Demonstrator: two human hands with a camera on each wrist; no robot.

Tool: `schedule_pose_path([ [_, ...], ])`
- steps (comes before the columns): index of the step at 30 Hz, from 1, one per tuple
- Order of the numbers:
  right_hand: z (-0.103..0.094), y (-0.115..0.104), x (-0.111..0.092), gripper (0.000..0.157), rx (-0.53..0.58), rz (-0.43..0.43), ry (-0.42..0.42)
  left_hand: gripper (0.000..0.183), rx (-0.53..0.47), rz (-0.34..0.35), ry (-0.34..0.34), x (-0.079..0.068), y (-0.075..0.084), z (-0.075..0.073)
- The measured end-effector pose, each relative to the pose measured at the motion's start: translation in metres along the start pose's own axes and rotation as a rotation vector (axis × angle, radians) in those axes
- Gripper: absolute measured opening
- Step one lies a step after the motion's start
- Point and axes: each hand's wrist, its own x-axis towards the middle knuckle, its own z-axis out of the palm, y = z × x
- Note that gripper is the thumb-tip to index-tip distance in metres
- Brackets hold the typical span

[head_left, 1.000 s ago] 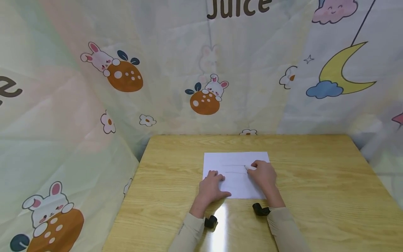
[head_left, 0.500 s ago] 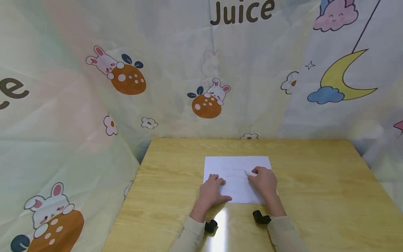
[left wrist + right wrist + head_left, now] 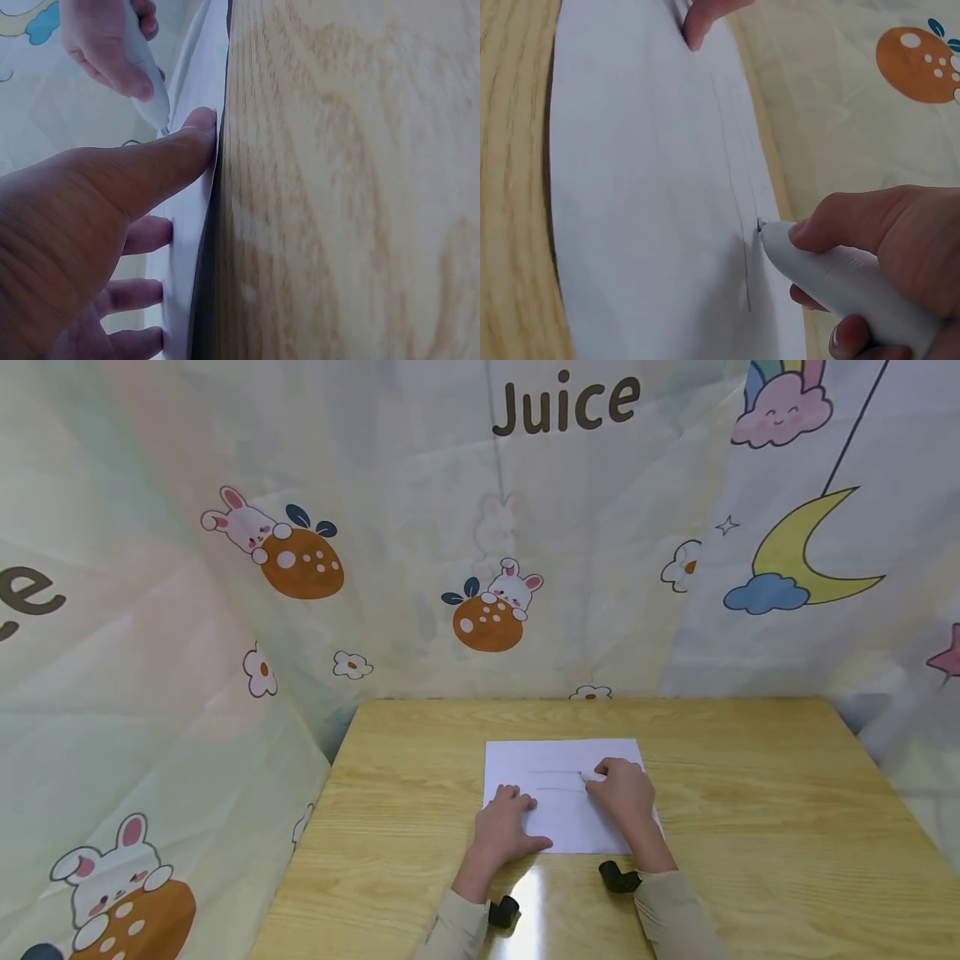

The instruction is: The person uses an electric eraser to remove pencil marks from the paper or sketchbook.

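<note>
A white sheet of paper [image 3: 555, 827] lies on the table, with two thin, roughly parallel lines across it. My right hand [image 3: 626, 797] pinches a thick white pen-shaped tool [image 3: 840, 285] between thumb and fingers. Its small dark metal tip meets the paper at the right end of the upper line. On the sheet's left part rests my left hand [image 3: 502, 827], fingers spread and thumb [image 3: 176, 154] along the near edge. The paper's near edge lifts slightly off the wood in the left wrist view.
The wooden table [image 3: 750, 827] reaches back to a printed cloth backdrop [image 3: 405, 527]. Black wrist-worn pieces [image 3: 618, 877] sit beside both sleeves, close to the tabletop.
The whole head view has shifted, so the scene sits lower in the picture. Both hands, the tool and the paper keep nearly the same places relative to each other.
</note>
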Motion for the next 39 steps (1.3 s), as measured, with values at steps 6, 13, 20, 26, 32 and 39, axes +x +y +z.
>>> schedule_pose_path([
  [6, 0.002, 0.002, -0.001, 0.022, 0.003, 0.035, 0.000, 0.064, 0.015, 0.010, 0.006, 0.001, -0.001, 0.001],
  [13, 0.005, 0.009, -0.006, 0.022, 0.001, 0.049, -0.002, 0.065, 0.034, 0.017, -0.017, -0.001, 0.005, 0.006],
  [20, 0.002, -0.002, -0.003, 0.021, 0.011, 0.034, 0.016, 0.065, 0.038, 0.003, -0.004, 0.005, 0.002, 0.001],
  [26, 0.003, -0.004, -0.002, 0.019, 0.010, 0.051, -0.001, 0.066, 0.031, -0.011, -0.032, 0.006, 0.000, 0.000],
  [32, 0.005, -0.004, 0.000, 0.021, 0.017, 0.028, 0.017, 0.067, 0.029, -0.017, -0.030, 0.006, -0.001, -0.001],
  [39, 0.011, 0.000, -0.002, 0.020, 0.036, 0.027, 0.009, 0.066, 0.046, -0.016, -0.033, 0.003, -0.002, 0.004],
])
